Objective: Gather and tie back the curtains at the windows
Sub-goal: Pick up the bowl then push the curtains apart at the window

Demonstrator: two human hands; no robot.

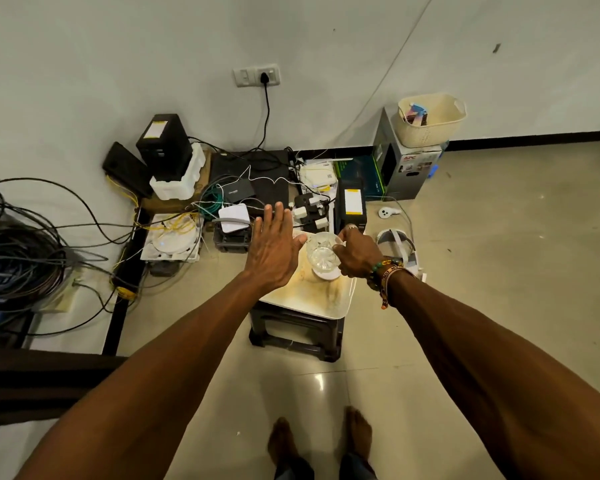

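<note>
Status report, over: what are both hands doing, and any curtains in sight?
Left hand open, fingers straight, beside the glass. Right hand grips the glass over the tray. No curtains or window in view. Cables crowd the floor nearby.

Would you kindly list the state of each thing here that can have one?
Tray: stained, resting on the black stool.
Glass: upright over the tray.
Left hand: open, fingers straight, holding nothing.
Right hand: grips the glass.
Wall socket: black plug inserted.
Basket: atop a box, items inside.
</note>
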